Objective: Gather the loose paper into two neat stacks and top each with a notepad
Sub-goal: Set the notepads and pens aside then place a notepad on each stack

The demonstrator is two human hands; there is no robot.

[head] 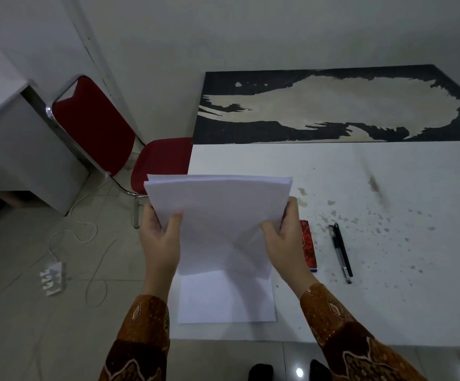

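Note:
I hold a sheaf of white paper (220,215) upright above the white table (361,298). My left hand (160,243) grips its left edge and my right hand (284,240) grips its right edge. Beneath it a sheet of white paper (226,301) lies flat near the table's front left corner. A red-covered notepad (308,244) lies just right of my right hand, partly hidden by it. No second notepad shows.
Two black pens (341,251) lie right of the notepad. A dark, worn tabletop (333,105) adjoins the far edge. A red chair (108,133) stands at the left. Cables and a white power strip (53,279) lie on the floor.

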